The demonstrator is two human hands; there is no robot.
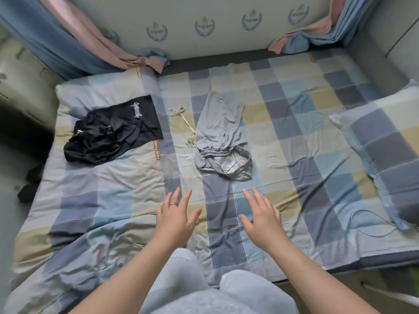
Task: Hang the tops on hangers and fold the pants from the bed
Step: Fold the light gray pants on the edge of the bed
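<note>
Hands spread flat and empty, left hand (175, 219) beside right hand (260, 217), before crumpled grey pants (223, 137) on checked bedding (294, 132).

The checked bed (283, 137) carries a quilt (90, 200) at left with black pants (113, 130) on it, grey pants (221, 132) mid-bed, a cream cord (183, 123) just beside them, and a pillow (383, 141) at right.

Blue and pink curtains (56, 41) are hanging at the far left. A checked pillow (385, 137) is lying at the right edge, a cream cord (183, 123) on the sheet (294, 109), two dark things (29, 189) on the floor (11, 223).
</note>
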